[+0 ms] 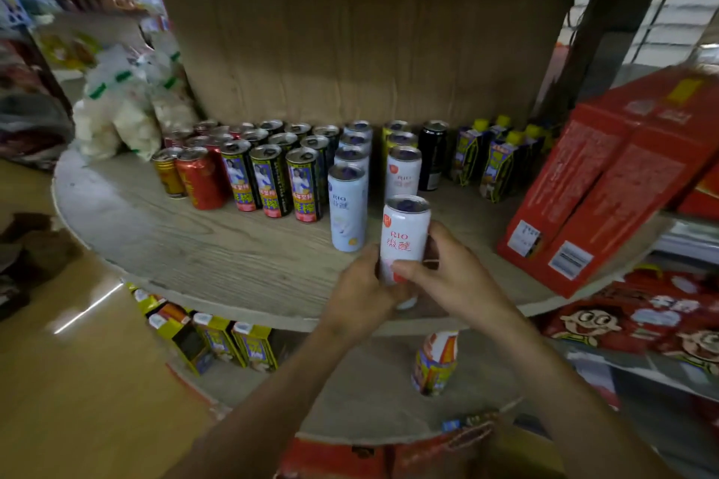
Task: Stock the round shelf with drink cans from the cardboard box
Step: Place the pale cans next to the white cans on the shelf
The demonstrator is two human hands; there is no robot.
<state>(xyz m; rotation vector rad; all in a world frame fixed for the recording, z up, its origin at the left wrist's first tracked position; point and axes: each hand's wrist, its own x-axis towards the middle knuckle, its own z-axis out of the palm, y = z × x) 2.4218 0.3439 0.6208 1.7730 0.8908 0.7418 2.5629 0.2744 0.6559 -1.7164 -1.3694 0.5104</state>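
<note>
The left hand (360, 286) and right hand (451, 276) both curl round the slim white drink can with red lettering (404, 233), holding it upright at the near edge of the round wooden shelf (218, 253), apparently to line it up before the matching white cans (402, 171) farther back.

White can (404, 241) nr front edge of round shelf (233, 264): "RIO" in red, red chars "微醺" below. Pale blue can (347, 214) just left of it: "RIO", txt under it too blurred. Rear white can (403, 175): faint "RIO". Red cartons (607, 183) at rt edge: white labels w/ barcodes, unreadable.
</note>
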